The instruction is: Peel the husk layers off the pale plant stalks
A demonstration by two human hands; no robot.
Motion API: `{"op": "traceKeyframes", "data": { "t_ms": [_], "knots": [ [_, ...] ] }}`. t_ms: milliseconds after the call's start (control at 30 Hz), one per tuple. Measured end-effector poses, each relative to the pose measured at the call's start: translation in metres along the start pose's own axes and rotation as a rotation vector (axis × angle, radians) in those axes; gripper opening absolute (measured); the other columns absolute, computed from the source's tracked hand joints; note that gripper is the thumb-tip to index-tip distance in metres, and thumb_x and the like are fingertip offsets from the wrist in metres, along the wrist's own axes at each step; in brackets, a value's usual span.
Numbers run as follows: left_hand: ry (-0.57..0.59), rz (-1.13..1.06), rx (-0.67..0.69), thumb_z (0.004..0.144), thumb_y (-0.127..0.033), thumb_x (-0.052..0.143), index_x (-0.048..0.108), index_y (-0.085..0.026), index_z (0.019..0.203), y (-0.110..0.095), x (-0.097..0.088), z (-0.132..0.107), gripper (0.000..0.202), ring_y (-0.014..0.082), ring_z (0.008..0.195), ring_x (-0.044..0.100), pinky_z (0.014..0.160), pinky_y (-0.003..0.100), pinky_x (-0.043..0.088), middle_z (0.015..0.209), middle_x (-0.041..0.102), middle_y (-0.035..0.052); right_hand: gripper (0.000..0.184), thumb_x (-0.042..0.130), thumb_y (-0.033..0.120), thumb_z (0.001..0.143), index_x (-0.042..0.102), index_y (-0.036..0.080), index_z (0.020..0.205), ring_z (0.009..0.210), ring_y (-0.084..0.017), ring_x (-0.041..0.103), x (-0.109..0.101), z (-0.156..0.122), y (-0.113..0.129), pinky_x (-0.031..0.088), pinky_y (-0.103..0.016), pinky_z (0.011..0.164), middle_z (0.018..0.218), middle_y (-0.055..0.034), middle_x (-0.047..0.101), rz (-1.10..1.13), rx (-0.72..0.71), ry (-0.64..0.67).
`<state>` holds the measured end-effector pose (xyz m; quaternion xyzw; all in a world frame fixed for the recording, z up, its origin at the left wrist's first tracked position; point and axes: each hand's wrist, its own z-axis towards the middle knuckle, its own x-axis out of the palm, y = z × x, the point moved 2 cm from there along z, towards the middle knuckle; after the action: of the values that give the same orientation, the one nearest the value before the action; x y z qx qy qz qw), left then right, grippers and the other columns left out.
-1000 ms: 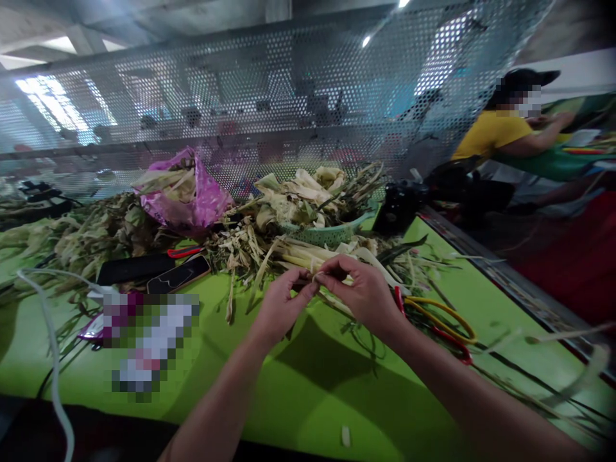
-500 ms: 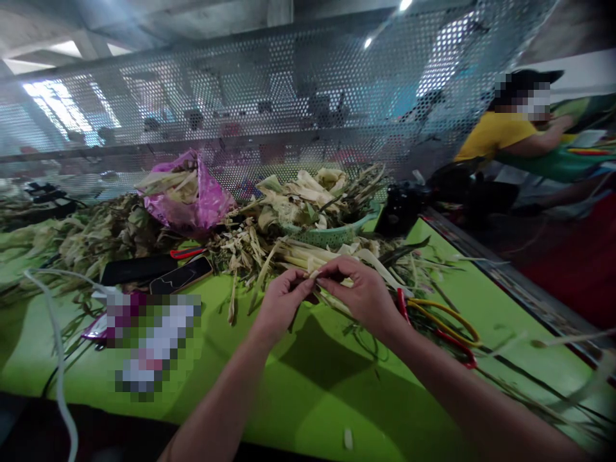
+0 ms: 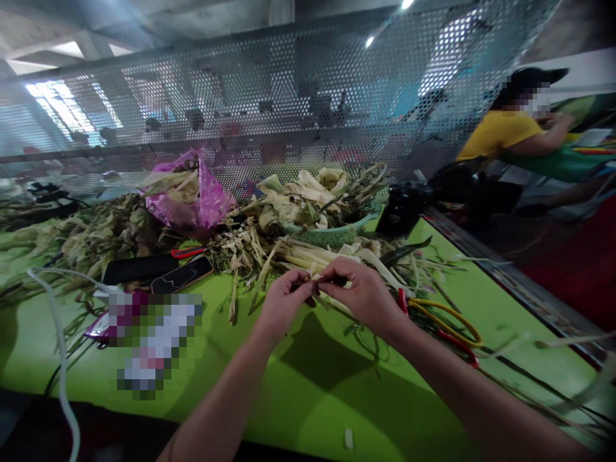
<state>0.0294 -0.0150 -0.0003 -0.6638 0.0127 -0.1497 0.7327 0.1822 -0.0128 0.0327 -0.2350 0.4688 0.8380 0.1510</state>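
A small piece of pale dried husk (image 3: 314, 272) is pinched between the fingertips of both hands, above the green table (image 3: 308, 398). My left hand (image 3: 285, 300) grips it from the left, thumb against the fingers. From the right, my right hand (image 3: 360, 290) pinches the same piece; its fingertips almost touch the left ones. Fingers hide most of the piece. Just behind the hands lie long pale husk strips (image 3: 298, 254). A green basket (image 3: 332, 236) heaped with dried husks (image 3: 308, 199) stands beyond them. Beside my right forearm lies a tool with red and yellow handles (image 3: 447, 319).
A pink plastic bag (image 3: 212, 200) of husks stands at back left near a leafy pile (image 3: 106, 237). Phones (image 3: 181, 274), a red-handled tool (image 3: 187, 252) and a white cable (image 3: 60, 359) lie left. A perforated metal screen (image 3: 269, 96) rises behind. A person in yellow (image 3: 505, 135) sits right.
The fingertips have shifted slightly around the husk piece, and a bit more of its pale tip sticks up between them. Both hands stay in nearly the same place.
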Motion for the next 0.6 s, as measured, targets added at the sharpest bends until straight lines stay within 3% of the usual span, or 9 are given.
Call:
{"op": "traceKeyframes", "data": {
  "t_ms": [133,333,467,600],
  "knots": [
    [-0.038,0.011,-0.003,0.073,-0.027,0.061,0.059,-0.016,0.072,0.004,0.000,0.001,0.011,0.0086,0.059,0.047,0.056,0.020,0.040,0.065,0.052,-0.0023,0.018,0.071,0.027,0.071,0.065,0.018,0.085,0.066,-0.014,0.056,-0.004,0.003,-0.002,0.045,-0.027,0.062,0.080,-0.0029,0.064,0.003,0.030,-0.041],
    [0.004,0.088,0.000,0.072,-0.026,0.060,0.060,-0.016,0.072,0.008,-0.001,0.001,0.010,0.0089,0.059,0.046,0.058,0.021,0.040,0.064,0.051,-0.0026,0.033,0.067,0.033,0.075,0.066,0.017,0.104,0.066,-0.015,0.058,0.000,0.006,-0.008,0.047,-0.026,0.059,0.081,-0.0037,0.068,0.160,0.148,0.145],
    [0.038,0.125,0.004,0.073,-0.028,0.061,0.060,-0.015,0.073,0.008,0.000,0.001,0.013,0.0090,0.060,0.046,0.057,0.021,0.039,0.065,0.051,-0.0021,0.016,0.065,0.031,0.078,0.068,0.018,0.087,0.071,-0.016,0.060,0.000,0.006,-0.012,0.046,-0.026,0.064,0.080,-0.0029,0.068,0.136,0.089,0.116],
    [0.041,0.123,-0.020,0.074,-0.034,0.062,0.057,-0.015,0.070,0.007,0.002,0.002,0.020,0.0088,0.057,0.046,0.056,0.022,0.039,0.063,0.051,-0.0022,0.012,0.061,0.029,0.082,0.065,0.018,0.077,0.073,-0.016,0.058,-0.004,0.005,-0.005,0.042,-0.026,0.067,0.077,-0.0026,0.065,-0.079,-0.051,0.081]
  ]
}}
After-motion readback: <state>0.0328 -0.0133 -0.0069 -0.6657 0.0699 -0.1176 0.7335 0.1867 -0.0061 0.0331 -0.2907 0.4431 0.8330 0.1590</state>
